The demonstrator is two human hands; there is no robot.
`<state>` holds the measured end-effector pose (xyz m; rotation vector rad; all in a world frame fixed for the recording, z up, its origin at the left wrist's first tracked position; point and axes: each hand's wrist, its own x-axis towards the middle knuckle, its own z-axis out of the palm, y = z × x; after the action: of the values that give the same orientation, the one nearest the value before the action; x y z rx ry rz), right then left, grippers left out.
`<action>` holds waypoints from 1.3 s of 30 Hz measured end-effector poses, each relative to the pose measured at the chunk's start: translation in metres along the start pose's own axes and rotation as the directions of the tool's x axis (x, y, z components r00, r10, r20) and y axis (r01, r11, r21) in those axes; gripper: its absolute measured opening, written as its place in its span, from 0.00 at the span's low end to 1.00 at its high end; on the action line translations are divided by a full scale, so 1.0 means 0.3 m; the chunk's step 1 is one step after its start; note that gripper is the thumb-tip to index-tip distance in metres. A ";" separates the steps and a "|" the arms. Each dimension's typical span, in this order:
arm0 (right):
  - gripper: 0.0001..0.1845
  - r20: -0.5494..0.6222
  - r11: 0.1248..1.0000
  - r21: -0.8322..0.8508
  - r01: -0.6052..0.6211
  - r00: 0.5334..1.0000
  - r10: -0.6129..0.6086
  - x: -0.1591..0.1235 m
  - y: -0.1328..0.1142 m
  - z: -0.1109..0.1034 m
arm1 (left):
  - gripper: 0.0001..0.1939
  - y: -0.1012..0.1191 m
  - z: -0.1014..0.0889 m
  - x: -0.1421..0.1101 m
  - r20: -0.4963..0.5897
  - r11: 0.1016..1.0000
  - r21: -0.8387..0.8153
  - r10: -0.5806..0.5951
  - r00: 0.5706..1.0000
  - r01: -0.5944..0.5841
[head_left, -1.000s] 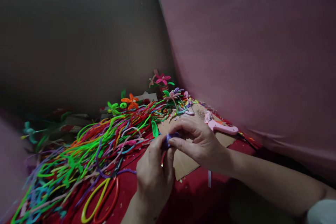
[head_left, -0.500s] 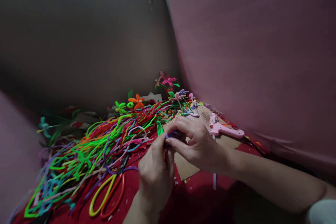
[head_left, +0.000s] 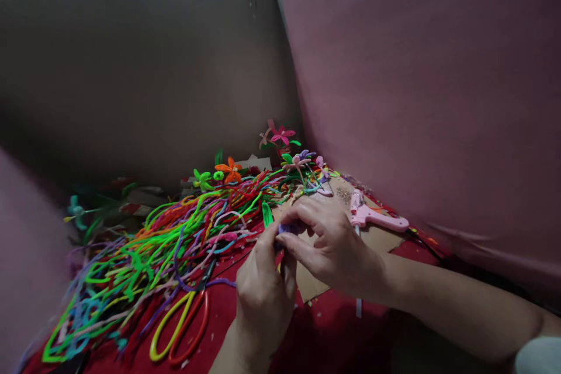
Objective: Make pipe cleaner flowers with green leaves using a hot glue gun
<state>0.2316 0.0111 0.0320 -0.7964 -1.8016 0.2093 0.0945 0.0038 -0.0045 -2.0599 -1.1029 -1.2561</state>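
My left hand (head_left: 264,286) and my right hand (head_left: 326,242) meet at the middle of the view, both closed. Between their fingertips is a small fuzzy purple pipe cleaner piece (head_left: 288,228), mostly covered by the fingers. The thumb and forefinger of the right hand pinch it from the right, while the left fingers grip it from below. A green pipe cleaner leaf (head_left: 267,214) shows just beyond the left fingertips; whether it joins the held piece, I cannot tell.
A large heap of coloured pipe cleaners (head_left: 175,234) spreads to the left. Scissors (head_left: 188,315) with yellow and red handles lie before it. A pink glue gun (head_left: 379,217) rests on cardboard (head_left: 313,280) at right. Finished flowers, including an orange one (head_left: 229,169), stand behind. A pink cloth (head_left: 416,99) hangs at right.
My hands have shifted very slightly to the right and down, still closed together on the purple piece. A little more of the purple shows.
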 end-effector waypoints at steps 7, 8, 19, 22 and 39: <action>0.07 -0.038 0.999 0.000 0.044 0.998 -0.044 -0.012 -0.004 -0.007 | 0.13 0.014 -0.008 0.011 0.002 0.999 -0.035 -0.007 1.000 0.007; 0.11 -0.055 0.999 0.009 0.052 0.997 -0.052 -0.012 -0.005 -0.008 | 0.13 0.015 -0.009 0.011 0.004 0.999 -0.039 -0.010 1.000 0.010; 0.26 -0.057 0.910 0.408 -0.074 0.993 0.106 0.004 0.036 -0.039 | 0.12 -0.006 -0.047 0.020 0.063 0.902 -0.198 -0.379 0.923 0.384; 0.15 0.011 0.862 0.486 -0.142 0.988 0.156 0.012 0.050 -0.030 | 0.13 -0.014 -0.051 0.021 0.114 0.825 -0.288 -0.475 0.873 0.486; 0.07 0.343 0.693 0.532 -0.486 0.872 0.348 0.002 0.127 0.066 | 0.13 -0.006 -0.106 0.112 0.137 0.495 -0.625 -0.692 0.709 0.604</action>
<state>0.2295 0.0452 0.0058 -0.7160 -1.5671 1.1686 0.0857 -0.0057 0.0400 -1.9665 -1.6555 -2.4066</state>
